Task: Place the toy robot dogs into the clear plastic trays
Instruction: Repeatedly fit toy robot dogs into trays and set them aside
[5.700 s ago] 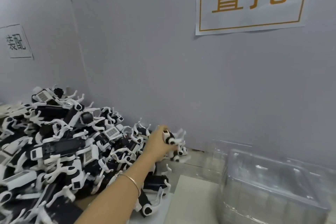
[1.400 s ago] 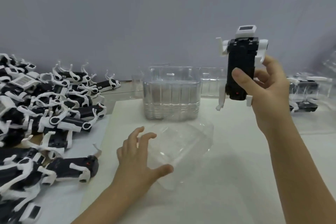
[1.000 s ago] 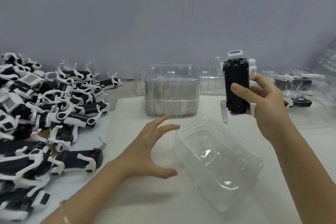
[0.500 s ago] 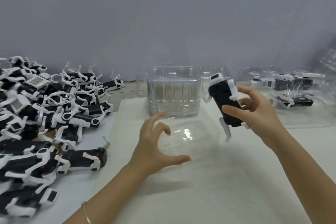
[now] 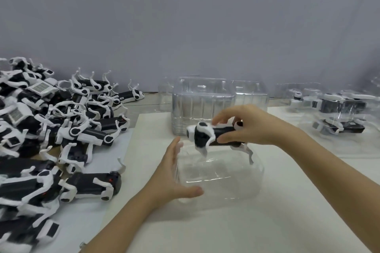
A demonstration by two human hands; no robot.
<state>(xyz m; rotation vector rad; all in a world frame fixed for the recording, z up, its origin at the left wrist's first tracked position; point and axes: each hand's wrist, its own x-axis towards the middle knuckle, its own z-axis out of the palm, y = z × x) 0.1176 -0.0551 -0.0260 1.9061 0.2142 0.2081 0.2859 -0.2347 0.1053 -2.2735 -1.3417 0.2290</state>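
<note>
1. Grip: the right hand (image 5: 249, 127) pinches the toy robot dog (image 5: 213, 134) round its black body. The thumb is on the near side and the fingers curl over the far side.
2. Location: the dog lies level, head to the left and legs hanging, just above the open clear plastic tray (image 5: 224, 178). Blur hides whether the feet touch it.
3. The left hand (image 5: 170, 176) holds nothing. Its straight fingers press the tray's left wall and the thumb lies along the near rim.
4. Judgement: this is the lowering step. The dog should stay level, descend straight with its legs lined up to the tray's cavity, and be released only once seated. The thin tray would likely skid if not braced.
5. Pose: the right forearm enters from the near right and the left forearm from the near left, meeting at the tray.
6. Surroundings: a stack of empty trays (image 5: 203, 104) stands just beyond, and a pile of robot dogs (image 5: 61, 129) lies to the left.
</note>
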